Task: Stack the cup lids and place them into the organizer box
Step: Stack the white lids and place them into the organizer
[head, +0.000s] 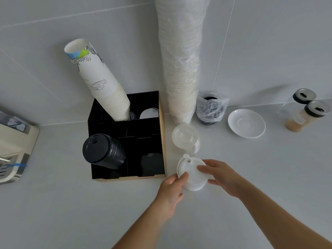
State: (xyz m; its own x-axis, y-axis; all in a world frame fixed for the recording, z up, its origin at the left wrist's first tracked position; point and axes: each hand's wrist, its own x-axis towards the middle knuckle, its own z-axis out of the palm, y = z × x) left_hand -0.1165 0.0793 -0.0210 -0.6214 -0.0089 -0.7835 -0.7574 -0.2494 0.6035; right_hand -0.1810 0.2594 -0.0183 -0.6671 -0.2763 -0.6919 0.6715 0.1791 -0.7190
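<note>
A short stack of white cup lids [191,174] rests on the counter just right of the black organizer box [143,126]. My left hand [170,191] grips the stack's near left edge with thumb and fingers. My right hand [221,177] holds its right side, fingers lying over the top lid. A stack of clear dome lids [186,137] stands behind the white ones. In the box, a stack of black lids [103,151] leans in the front left compartment and a tall stack of paper cups [100,81] leans out of a back compartment. The front right compartment looks dark.
A tall plastic-wrapped sleeve of cups [181,60] stands against the wall behind the lids. A bag of black lids [211,108], a white saucer [246,123] and two shaker jars [305,112] sit to the right. A metal appliance [12,146] sits at the left edge.
</note>
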